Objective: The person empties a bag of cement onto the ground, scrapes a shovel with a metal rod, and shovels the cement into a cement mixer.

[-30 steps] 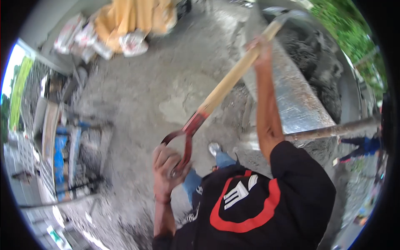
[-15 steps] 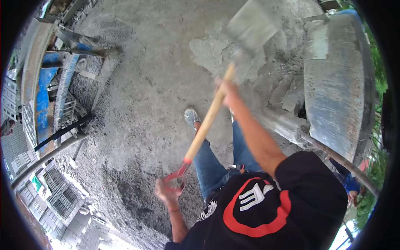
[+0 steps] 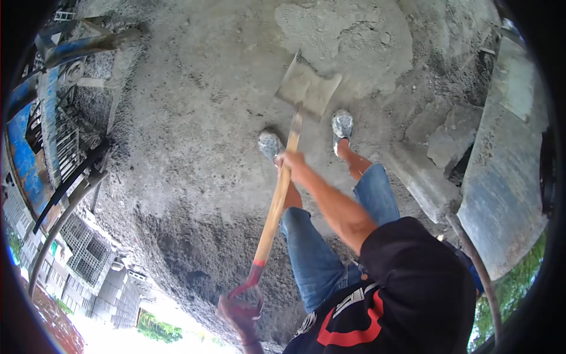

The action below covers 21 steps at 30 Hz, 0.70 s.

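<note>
Just ahead of the shoes [image 3: 342, 125] is the blade [image 3: 309, 88] of a shovel [image 3: 276, 200]; closed fingers hold it, right hand [image 3: 292, 159] round the shaft [image 3: 268, 227], left hand [image 3: 234, 312] round the red handle [image 3: 255, 272].

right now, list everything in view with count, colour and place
shovel: 1, tan and red, centre
patch: 1, grey, top
ground: 1, grey, underfoot
panel: 1, grey-blue, right
slabs: 2+, grey, by panel
pipes: 2, greyish, left and right
bar: 1, black, left
frame: 1, blue, left
grating: 1, grey, lower left
blocks: several, grey, lower left
plants: several, green, lower edges
shoes: 2, whitish, on ground
jeans: 1 pair, blue, lower middle
shirt: 1, black, bottom right
left hand: 1, bare, on shovel's end
right hand: 1, bare, mid-shovel
</note>
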Each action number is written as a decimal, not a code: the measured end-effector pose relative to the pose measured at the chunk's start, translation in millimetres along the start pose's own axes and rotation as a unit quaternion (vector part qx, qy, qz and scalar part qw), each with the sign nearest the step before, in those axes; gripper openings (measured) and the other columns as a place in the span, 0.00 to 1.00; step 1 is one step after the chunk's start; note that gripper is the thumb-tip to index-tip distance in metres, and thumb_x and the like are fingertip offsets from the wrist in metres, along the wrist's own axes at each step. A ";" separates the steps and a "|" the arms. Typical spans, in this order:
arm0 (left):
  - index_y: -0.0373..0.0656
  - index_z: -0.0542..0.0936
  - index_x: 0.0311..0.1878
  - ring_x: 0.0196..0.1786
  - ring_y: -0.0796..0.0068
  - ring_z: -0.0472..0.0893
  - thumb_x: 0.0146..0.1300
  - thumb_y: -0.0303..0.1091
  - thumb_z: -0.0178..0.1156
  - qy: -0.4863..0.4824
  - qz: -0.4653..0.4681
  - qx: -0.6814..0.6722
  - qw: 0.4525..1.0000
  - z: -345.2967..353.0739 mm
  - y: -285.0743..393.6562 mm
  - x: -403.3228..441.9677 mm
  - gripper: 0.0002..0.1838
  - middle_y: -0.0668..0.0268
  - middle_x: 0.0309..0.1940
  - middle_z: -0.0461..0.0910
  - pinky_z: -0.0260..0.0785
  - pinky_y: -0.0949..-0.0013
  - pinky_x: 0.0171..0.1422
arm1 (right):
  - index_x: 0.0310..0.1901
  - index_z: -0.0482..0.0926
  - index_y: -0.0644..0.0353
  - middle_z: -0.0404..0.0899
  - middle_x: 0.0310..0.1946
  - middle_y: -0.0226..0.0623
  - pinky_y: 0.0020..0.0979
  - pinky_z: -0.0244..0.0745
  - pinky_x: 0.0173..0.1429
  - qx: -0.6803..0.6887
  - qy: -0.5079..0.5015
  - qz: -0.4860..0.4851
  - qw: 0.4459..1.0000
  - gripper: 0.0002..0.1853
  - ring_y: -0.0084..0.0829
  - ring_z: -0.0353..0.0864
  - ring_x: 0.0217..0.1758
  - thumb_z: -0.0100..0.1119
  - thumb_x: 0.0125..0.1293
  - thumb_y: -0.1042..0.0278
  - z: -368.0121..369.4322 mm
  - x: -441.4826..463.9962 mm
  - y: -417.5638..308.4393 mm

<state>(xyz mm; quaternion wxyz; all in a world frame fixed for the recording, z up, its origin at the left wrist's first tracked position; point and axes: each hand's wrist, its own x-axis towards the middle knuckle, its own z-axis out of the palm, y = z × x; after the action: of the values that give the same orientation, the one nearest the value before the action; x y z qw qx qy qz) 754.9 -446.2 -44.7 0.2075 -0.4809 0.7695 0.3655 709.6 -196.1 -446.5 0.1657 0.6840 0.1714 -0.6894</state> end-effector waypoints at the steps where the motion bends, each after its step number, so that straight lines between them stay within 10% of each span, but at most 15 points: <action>1: 0.43 0.69 0.23 0.14 0.76 0.68 0.71 0.48 0.49 -0.038 0.006 -0.014 0.999 36.3 7.2 -1.7 0.23 0.68 0.12 0.67 0.66 0.70 0.20 | 0.26 0.73 0.63 0.71 0.19 0.42 0.42 0.71 0.19 -0.013 -0.017 0.033 0.999 0.04 0.36 0.72 0.14 0.58 0.53 0.80 -11.3 12.3 -55.9; 8: 0.43 0.67 0.23 0.15 0.75 0.69 0.71 0.47 0.50 -0.045 -0.033 -0.210 0.976 170.9 -29.4 12.6 0.22 0.66 0.12 0.66 0.65 0.69 0.19 | 0.25 0.75 0.68 0.71 0.17 0.41 0.40 0.71 0.21 -0.057 0.024 -0.120 0.991 0.04 0.37 0.72 0.16 0.61 0.51 0.79 -54.6 68.8 -170.7; 21: 0.38 0.75 0.23 0.13 0.79 0.68 0.71 0.48 0.45 -0.015 0.003 -0.188 0.982 16.7 -120.4 -69.3 0.26 0.70 0.12 0.66 0.60 0.73 0.15 | 0.23 0.73 0.66 0.72 0.18 0.39 0.36 0.70 0.20 -0.030 -0.009 -0.138 0.990 0.05 0.34 0.72 0.16 0.60 0.50 0.82 -99.5 -96.8 -86.9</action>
<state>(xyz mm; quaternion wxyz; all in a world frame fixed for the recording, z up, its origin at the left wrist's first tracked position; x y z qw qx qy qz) 893.0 -425.2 -52.7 0.1240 -0.5035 0.6852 0.5114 758.5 -73.6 -349.5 0.0908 0.6421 0.2832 -0.7066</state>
